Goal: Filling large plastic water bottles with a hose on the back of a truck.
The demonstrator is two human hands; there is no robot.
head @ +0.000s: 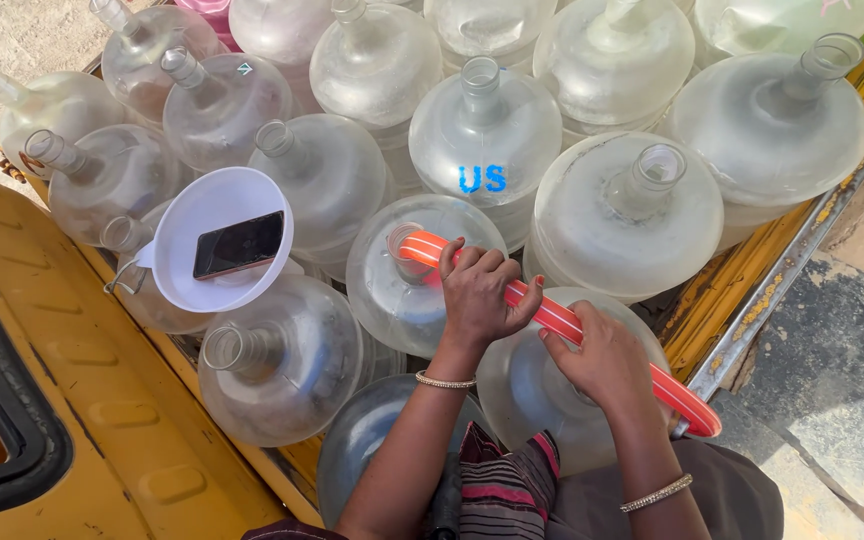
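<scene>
Orange striped hose [562,322] runs diagonally, its upper-left end at the neck of a clear water jug [407,290]. Left hand [477,295], nearer that end, and right hand [602,360] both have fingers wrapped closed around it.

Many jugs [622,210] are standing packed side by side in the truck bed [752,290], their necks pointing up or leaning left, with a funnel [217,250] sitting on the jugs at the left and a phone [239,243] lying inside it. A hose [552,318] is running from the lower right up to the left, its end resting at the mouth of the middle jug [402,280]. The left hand [477,295] is lying on the hose just behind that mouth, and the right hand [602,360] is lying on it farther right, above a nearer jug [527,390].
</scene>
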